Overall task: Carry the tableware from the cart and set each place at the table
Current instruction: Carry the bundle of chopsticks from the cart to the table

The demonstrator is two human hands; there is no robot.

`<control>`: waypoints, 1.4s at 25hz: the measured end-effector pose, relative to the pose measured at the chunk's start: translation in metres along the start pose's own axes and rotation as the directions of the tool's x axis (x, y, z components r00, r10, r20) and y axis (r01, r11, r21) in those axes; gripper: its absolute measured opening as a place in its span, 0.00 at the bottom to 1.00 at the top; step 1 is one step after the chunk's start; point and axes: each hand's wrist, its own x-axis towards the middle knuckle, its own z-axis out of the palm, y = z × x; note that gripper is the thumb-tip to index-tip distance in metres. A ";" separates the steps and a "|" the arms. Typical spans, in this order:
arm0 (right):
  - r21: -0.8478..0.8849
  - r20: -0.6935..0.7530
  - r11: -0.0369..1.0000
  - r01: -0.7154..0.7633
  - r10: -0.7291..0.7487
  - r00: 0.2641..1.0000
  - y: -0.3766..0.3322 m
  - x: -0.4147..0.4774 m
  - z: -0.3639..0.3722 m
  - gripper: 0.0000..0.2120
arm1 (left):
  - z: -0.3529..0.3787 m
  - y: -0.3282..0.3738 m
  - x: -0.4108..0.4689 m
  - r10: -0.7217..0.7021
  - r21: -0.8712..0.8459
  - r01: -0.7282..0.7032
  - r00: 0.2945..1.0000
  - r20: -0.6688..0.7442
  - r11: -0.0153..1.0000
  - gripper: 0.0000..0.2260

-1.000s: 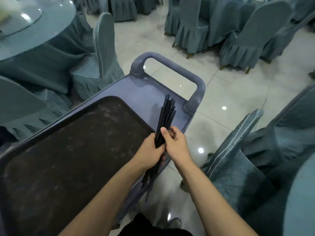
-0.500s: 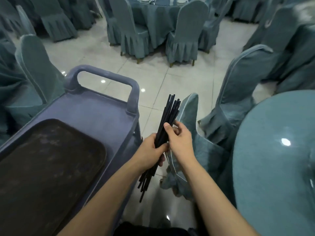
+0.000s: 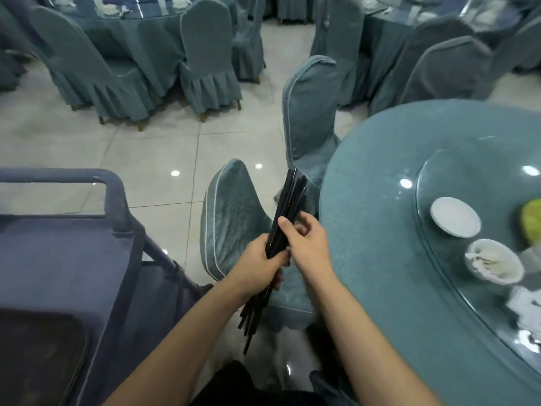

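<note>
Left hand (image 3: 257,266) grips a chopstick bundle (image 3: 288,200) (black); right hand (image 3: 307,244) pinches it just above; round table (image 3: 380,259) right.

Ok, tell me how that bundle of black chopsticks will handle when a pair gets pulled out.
The chopsticks look stiff: they run straight out both sides of the left hand. Thin and smooth, so probably light and apt to slide; their lower tips sit uneven. Loose on the table, they might roll.
</note>
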 end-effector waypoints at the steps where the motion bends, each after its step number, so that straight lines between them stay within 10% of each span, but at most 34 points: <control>1: -0.003 -0.044 1.000 -0.009 0.008 0.999 0.002 0.002 -0.009 0.03 | 0.009 0.003 0.006 0.005 0.004 -0.005 1.000 0.026 1.000 0.06; 20: 0.151 -0.701 0.988 -0.038 0.133 0.701 0.001 0.051 -0.148 0.07 | 0.144 0.057 0.136 -0.046 0.160 -0.089 0.725 0.687 0.983 0.04; 35: 0.281 -0.920 0.959 -0.044 0.282 0.273 0.047 -0.008 -0.259 0.13 | 0.286 0.059 0.101 -0.144 0.262 -0.333 0.340 0.929 0.906 0.06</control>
